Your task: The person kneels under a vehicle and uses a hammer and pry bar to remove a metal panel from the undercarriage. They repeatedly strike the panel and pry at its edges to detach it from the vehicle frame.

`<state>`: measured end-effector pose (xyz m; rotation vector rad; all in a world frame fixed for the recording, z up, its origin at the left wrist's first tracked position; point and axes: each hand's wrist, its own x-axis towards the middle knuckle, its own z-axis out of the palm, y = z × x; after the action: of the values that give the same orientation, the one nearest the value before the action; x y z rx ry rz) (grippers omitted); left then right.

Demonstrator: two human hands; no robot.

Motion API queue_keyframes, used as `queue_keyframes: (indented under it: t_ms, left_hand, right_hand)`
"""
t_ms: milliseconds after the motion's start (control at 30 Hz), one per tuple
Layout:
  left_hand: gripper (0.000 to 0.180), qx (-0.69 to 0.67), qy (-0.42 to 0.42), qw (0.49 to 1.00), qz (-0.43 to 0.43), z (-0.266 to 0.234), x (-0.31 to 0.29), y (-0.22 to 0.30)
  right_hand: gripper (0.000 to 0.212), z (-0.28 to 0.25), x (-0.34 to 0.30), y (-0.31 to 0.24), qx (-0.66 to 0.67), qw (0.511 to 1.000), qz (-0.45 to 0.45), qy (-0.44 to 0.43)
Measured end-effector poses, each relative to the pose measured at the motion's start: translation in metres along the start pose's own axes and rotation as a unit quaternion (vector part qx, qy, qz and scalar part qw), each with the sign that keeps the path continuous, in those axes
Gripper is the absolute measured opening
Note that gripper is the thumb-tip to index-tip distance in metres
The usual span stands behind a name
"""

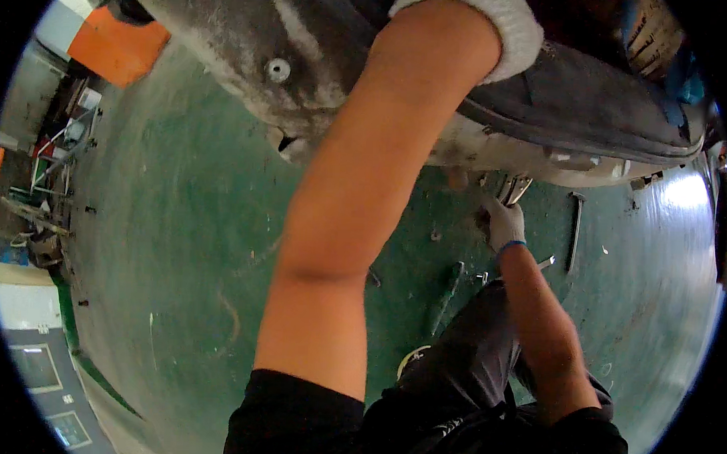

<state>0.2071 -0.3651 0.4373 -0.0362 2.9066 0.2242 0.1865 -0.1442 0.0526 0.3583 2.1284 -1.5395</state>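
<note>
On the green floor (pixel 204 213) lies a hammer (pixel 574 234). The right hand (pixel 505 224) grasps a metal tool (pixel 516 189) near the car body (pixel 234 38)'s lower edge; probably stiff and fairly heavy, best gripped at the palm end. The left hand (pixel 520 40)'s fingers are hidden; I can't tell its grip.

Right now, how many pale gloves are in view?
2: left glove, mostly out of view, at the top; right glove, holding a metal tool, right of centre. Others may be hidden.
</note>
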Motion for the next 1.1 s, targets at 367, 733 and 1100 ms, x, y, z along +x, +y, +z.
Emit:
queue_keyframes:
  t_ms: [367, 733, 1100]
  left_hand:
    - [0.040, 0.354, 0.300, 0.847, 0.260, 0.057, 0.092, -0.053]
    - [0.028, -0.084, -0.005, 0.995, 0.053, 0.017, -0.002, -0.033]
    - [0.048, -0.004, 0.184, 0.977, 0.107, 0.045, 0.049, -0.040]
  right_hand:
    - [0.053, -0.069, 0.032, 0.019, -0.037, 0.989, -0.021, -0.138]
    - [0.033, -0.147, 0.015, -0.002, -0.245, 0.958, -0.038, -0.148]
    - [0.036, -0.004, -0.005, 0.016, 0.192, 0.974, 0.002, -0.116]
